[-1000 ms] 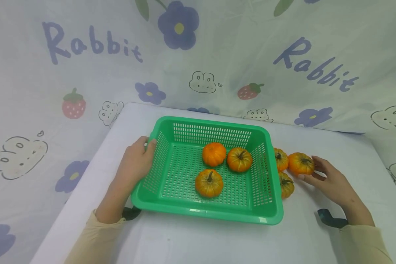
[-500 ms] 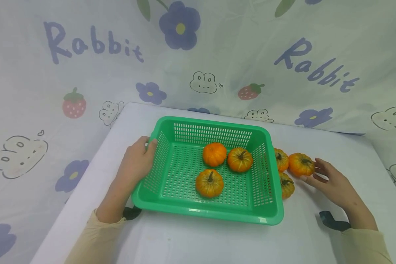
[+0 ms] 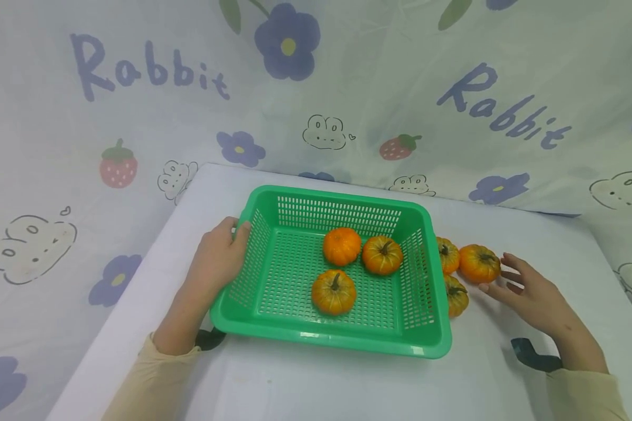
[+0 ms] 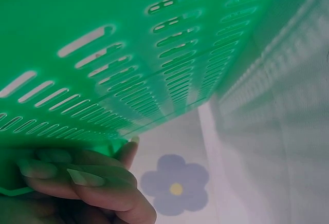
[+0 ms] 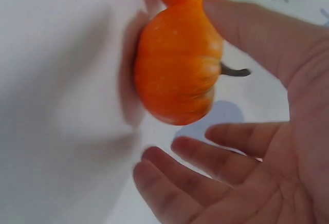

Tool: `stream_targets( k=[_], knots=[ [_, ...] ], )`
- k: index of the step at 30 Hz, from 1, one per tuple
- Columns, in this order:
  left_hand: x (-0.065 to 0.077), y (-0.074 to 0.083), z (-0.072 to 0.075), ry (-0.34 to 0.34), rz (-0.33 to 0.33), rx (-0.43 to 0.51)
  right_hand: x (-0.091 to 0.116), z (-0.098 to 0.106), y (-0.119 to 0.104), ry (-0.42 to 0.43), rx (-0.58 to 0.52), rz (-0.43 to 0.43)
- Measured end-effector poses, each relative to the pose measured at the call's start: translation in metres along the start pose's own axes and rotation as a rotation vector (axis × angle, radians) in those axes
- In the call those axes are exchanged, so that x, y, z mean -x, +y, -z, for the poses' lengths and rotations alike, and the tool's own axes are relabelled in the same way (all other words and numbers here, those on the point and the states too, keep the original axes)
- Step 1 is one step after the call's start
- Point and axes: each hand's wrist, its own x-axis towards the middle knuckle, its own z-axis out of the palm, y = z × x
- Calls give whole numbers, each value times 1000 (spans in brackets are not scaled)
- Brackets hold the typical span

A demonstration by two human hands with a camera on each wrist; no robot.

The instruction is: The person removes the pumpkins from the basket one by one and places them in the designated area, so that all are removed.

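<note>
My left hand (image 3: 218, 254) grips the left rim of a green plastic basket (image 3: 326, 338), thumb over the rim and fingers curled beneath it in the left wrist view. Three small orange pumpkins lie in the basket: a smooth one (image 3: 342, 246), a striped one (image 3: 382, 255) and another striped one (image 3: 334, 292) nearer the front. Right of the basket, my right hand (image 3: 532, 295) is spread around a small pumpkin (image 3: 479, 264). In the right wrist view its fingers (image 5: 190, 178) stand apart from that pumpkin, and the thumb overlaps its far side.
Two more pumpkins, one at the back (image 3: 447, 255) and one in front (image 3: 456, 296), sit close against the basket's right wall, partly hidden by it. A white table (image 3: 316, 386) carries everything. Behind it hangs a printed cloth (image 3: 189, 117) with flowers and rabbits.
My right hand has shifted slightly right and down, and its fingers now stand a little farther from the pumpkin. My left hand and the basket stay where they were.
</note>
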Motion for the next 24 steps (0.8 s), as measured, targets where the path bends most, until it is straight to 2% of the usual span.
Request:
stream_targets(
  k=[5, 10, 13, 24],
  knots=[
    [1, 1, 1, -7, 2, -2, 9, 5, -11, 86, 51, 53],
    [2, 1, 2, -10, 0, 5, 19, 11, -31, 129, 128, 106],
    [2, 1, 2, -6, -2, 9, 25, 13, -48, 140, 171, 130],
    [1, -1, 1, -10, -4, 19, 48, 19, -103, 152, 214, 250]
  ],
)
